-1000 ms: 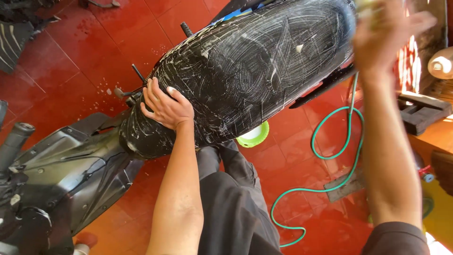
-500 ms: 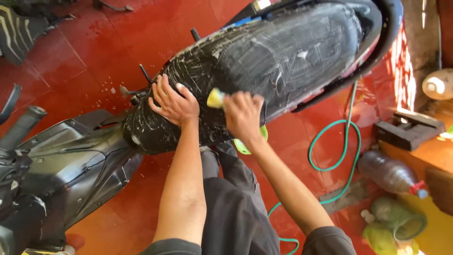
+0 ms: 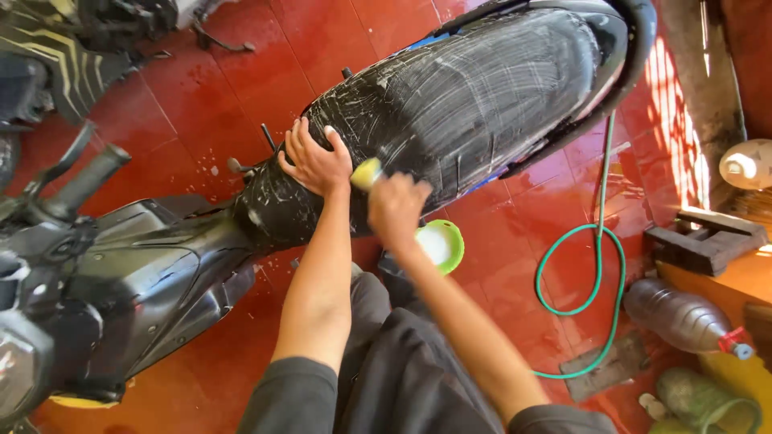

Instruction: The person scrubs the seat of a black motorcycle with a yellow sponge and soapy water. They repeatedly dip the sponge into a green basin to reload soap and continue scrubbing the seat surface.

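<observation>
Scrubbing the soapy black scooter seat (image 3: 482,104), the right hand (image 3: 396,210) has its fingers pinched round a yellow sponge (image 3: 367,173) at the seat's front end. Beside it, the left hand (image 3: 315,161) lies on the seat with fingers spread, seemingly for support. Below the seat sit a green bowl (image 3: 445,244) and green hose (image 3: 591,281) on the red floor tiles (image 3: 201,112).

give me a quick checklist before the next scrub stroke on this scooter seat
1. Sponge gripped in right hand: ok.
2. Left hand braced flat on the seat: ok.
3. Seat covered in suds: ok; streaks run along its length.
4. Green bowl close below the right hand: ok.
5. Green hose away from the feet: cannot tell; feet hidden.
6. Sponge's soap load: cannot tell; blurred.
</observation>
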